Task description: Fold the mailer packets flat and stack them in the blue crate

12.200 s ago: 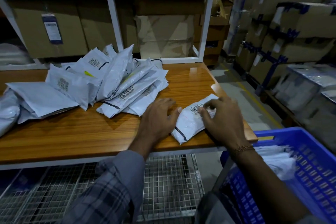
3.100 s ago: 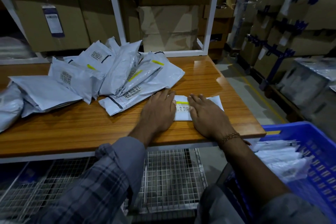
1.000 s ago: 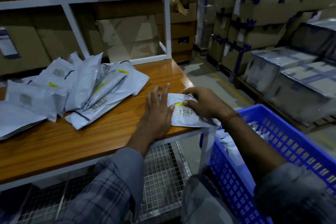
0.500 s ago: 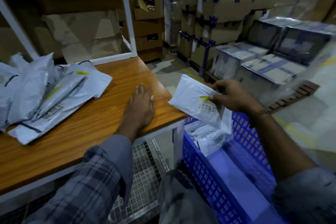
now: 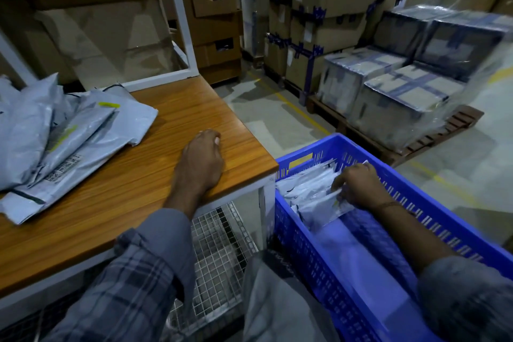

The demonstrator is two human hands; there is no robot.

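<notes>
My right hand [image 5: 358,186] reaches down into the blue crate [image 5: 308,258] and pinches a folded white mailer packet [image 5: 322,207]. It holds it against the near side of the row of folded packets [image 5: 305,183] standing at the crate's far end. My left hand [image 5: 201,159] rests on the wooden table [image 5: 166,125] near its right corner, fingers loosely bent, holding nothing. A loose pile of unfolded grey-white mailer packets [image 5: 69,133] lies on the table's left side.
The crate stands on the floor just right of the table. A wire mesh shelf [image 5: 219,244] sits under the tabletop. A white rack frame [image 5: 180,22] with cardboard boxes rises behind the table. Wrapped cartons on a wooden pallet [image 5: 444,130] stand beyond the crate.
My right hand carried the folded packet off the table, rightward and down into the crate. My left hand let go and stayed on the table. My view swung right.
</notes>
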